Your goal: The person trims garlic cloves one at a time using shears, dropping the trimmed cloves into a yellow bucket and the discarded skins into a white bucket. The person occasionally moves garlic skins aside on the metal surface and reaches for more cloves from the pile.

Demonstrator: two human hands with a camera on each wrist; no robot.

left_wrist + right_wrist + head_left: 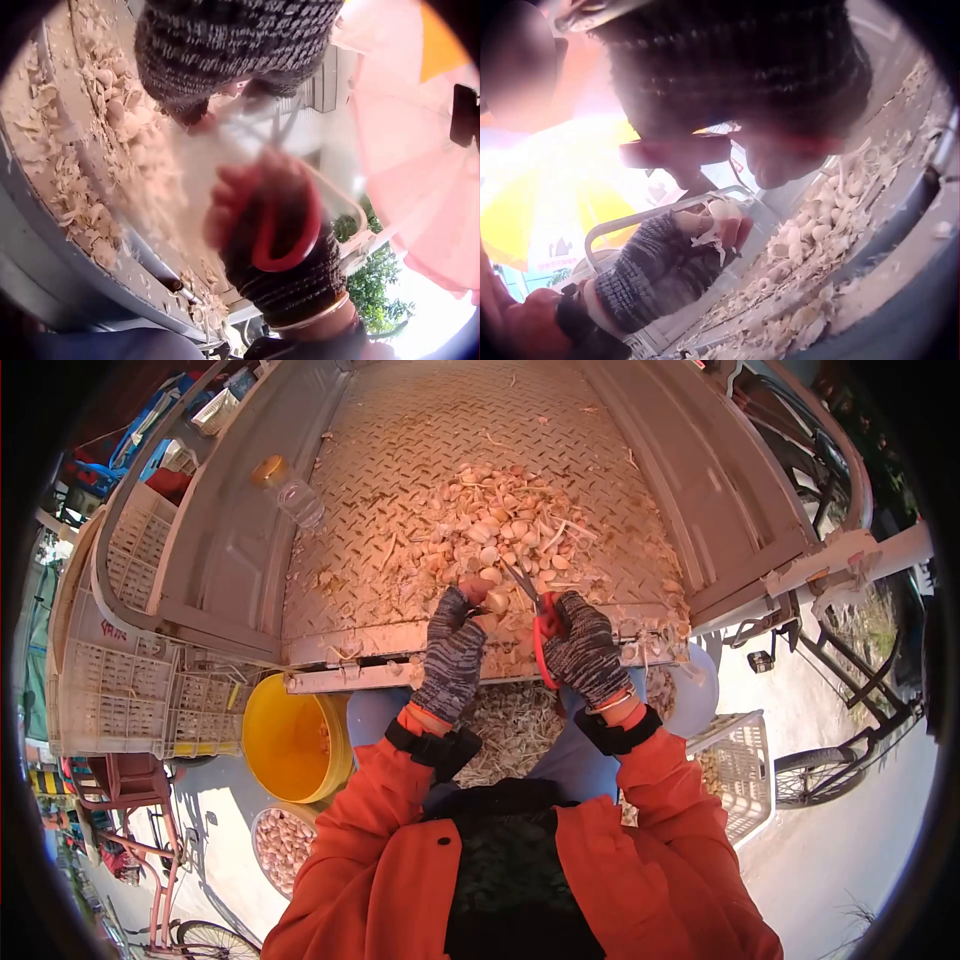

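My left hand (453,650), in a knitted fingerless glove, pinches a pale garlic bulb (496,602) with loose skin hanging from it in the right wrist view. Close on its right, my right hand (583,645) grips red-handled scissors (543,645), their blades (520,579) pointing up and left near the bulb. In the left wrist view the scissors are blurred, with fingers through the red handle loop (289,259). Beyond both hands a heap of garlic cloves (500,515) lies on the ridged metal cart bed (420,410) among scattered peelings.
A jar with a yellowish lid (287,490) stands by the left side wall. Below the bed's edge are a yellow bucket (256,735), a bowl of garlic cloves (283,847) and a white crate (748,785). More white crates (115,690) are at left; bicycles flank the cart.
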